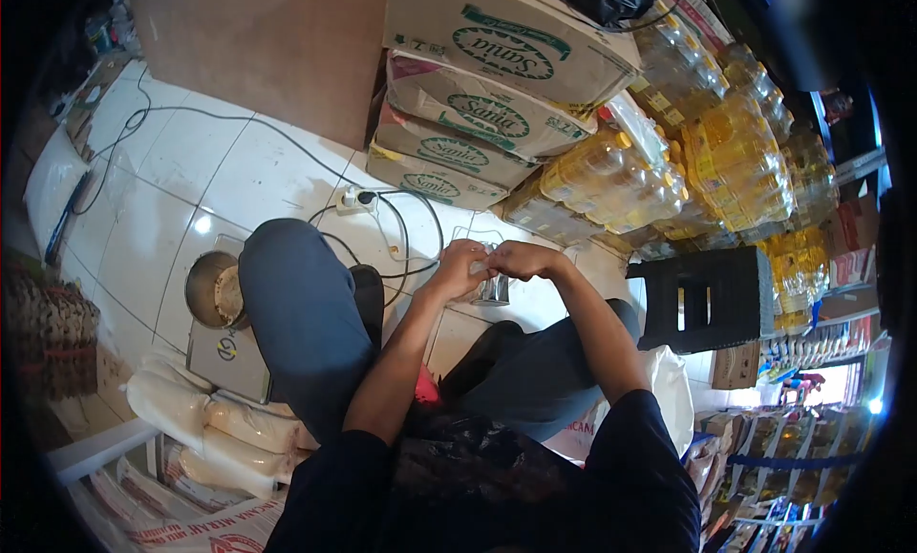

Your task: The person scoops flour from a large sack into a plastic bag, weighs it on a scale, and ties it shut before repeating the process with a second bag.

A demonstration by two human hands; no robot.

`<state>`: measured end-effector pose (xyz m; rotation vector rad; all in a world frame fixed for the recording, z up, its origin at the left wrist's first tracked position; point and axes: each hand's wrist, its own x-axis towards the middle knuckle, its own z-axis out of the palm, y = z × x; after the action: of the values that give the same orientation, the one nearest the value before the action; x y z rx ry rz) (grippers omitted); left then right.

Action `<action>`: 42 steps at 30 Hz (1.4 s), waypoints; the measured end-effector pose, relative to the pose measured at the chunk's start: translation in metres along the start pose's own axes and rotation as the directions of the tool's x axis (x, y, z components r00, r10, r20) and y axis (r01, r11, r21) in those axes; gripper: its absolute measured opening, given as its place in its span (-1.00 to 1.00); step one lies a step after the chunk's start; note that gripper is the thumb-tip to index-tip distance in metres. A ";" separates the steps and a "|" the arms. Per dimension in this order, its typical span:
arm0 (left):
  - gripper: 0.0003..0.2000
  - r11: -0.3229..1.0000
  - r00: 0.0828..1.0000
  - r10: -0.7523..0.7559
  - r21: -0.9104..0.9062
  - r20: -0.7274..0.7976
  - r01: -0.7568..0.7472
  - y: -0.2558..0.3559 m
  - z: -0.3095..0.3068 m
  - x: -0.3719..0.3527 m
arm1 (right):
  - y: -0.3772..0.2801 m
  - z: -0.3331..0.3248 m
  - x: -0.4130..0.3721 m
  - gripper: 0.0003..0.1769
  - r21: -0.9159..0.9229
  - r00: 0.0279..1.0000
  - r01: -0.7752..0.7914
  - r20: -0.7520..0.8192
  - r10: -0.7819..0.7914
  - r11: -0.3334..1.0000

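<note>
A seated person's left hand (458, 268) and right hand (521, 260) are both gripping the top of a small shiny packet (493, 289), seemingly working its edge and needing a steady two-handed hold. Cables (406, 230) are trailing beside the packet, a stool (707, 300) is crowding its right, and cartons (468, 104) are stacked behind.

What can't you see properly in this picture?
1. Head view: the small clear thing between the left hand and right hand is mostly covered by fingers.
2. Head view: the shiny metal cup is half hidden under those hands.
3. Head view: the round grey metal pan is partly hidden by the blue-trousered knee.
4. Head view: the shop shelves, lower right, are blurred and cut by the lens edge.
</note>
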<state>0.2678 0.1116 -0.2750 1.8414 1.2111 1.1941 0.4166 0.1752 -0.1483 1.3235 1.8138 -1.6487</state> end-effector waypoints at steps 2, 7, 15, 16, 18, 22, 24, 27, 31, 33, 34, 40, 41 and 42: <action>-0.75 0.999 0.997 0.032 0.019 0.068 -0.034 0.003 -0.003 0.004 | 0.021 -0.001 0.008 -0.65 -0.255 0.946 0.254 -0.135 -0.294 0.933; -0.95 0.985 0.985 0.169 0.016 0.020 -0.169 0.027 -0.014 0.009 | -0.016 0.011 -0.036 -0.65 -0.449 0.894 0.097 -0.353 -0.276 0.888; -0.92 0.984 0.986 0.141 0.122 -0.093 -0.129 0.046 -0.014 0.010 | 0.013 0.020 -0.021 -0.62 -0.300 0.756 0.304 -0.501 -0.421 0.904; -0.92 0.987 0.991 0.114 0.124 -0.071 -0.104 0.046 -0.013 0.010 | 0.015 0.022 -0.015 -0.62 -0.444 0.640 0.359 -0.523 -0.563 0.821; -0.93 0.989 0.998 0.056 0.135 -0.028 -0.052 0.046 -0.011 0.010 | 0.020 0.025 -0.005 -0.62 -0.251 0.649 0.360 -0.624 -0.435 0.898; -0.93 0.964 0.993 0.107 0.251 -0.052 -0.090 0.046 -0.015 0.013 | -0.006 0.039 -0.015 -0.64 0.359 0.749 0.384 -0.659 -0.060 0.851; -0.92 0.933 0.993 0.113 0.347 -0.020 -0.099 0.052 -0.022 0.015 | -0.005 0.048 -0.013 -0.65 0.553 0.762 0.467 -0.648 0.004 0.690; -0.93 0.881 0.977 0.202 0.422 0.069 -0.212 0.058 -0.042 0.030 | -0.001 0.060 -0.012 -0.70 0.779 0.808 0.550 -0.588 0.046 0.301; -0.94 0.795 0.935 0.116 0.532 0.336 -0.290 0.073 -0.071 0.075 | -0.006 0.066 -0.010 -0.76 0.818 0.837 0.498 -0.540 -0.089 -0.288; -0.94 0.845 0.883 0.086 0.435 0.462 -0.310 0.084 -0.076 0.108 | -0.025 0.065 -0.025 -0.75 0.722 0.774 0.485 -0.617 -0.142 -0.494; -0.93 0.869 0.850 0.074 0.385 0.522 -0.312 0.093 -0.078 0.124 | -0.032 0.064 -0.030 -0.75 0.664 0.738 0.462 -0.655 -0.160 -0.588; -0.89 0.840 0.730 0.377 0.123 0.570 -0.529 0.263 -0.137 0.186 | -0.110 0.066 -0.093 -0.80 0.586 0.153 0.121 -0.808 -0.569 -0.801; -0.90 0.802 0.689 0.429 0.104 0.584 -0.588 0.295 -0.151 0.186 | -0.122 0.064 -0.096 -0.81 0.647 0.059 0.127 -0.762 -0.645 -0.752; -0.90 0.747 0.663 0.460 0.146 0.591 -0.648 0.327 -0.166 0.176 | -0.132 0.061 -0.097 -0.82 0.700 -0.031 0.140 -0.704 -0.710 -0.700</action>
<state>0.2627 0.1520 0.1299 2.7239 0.5475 0.6725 0.3394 0.0966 -0.0126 -1.4883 0.5475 -3.8407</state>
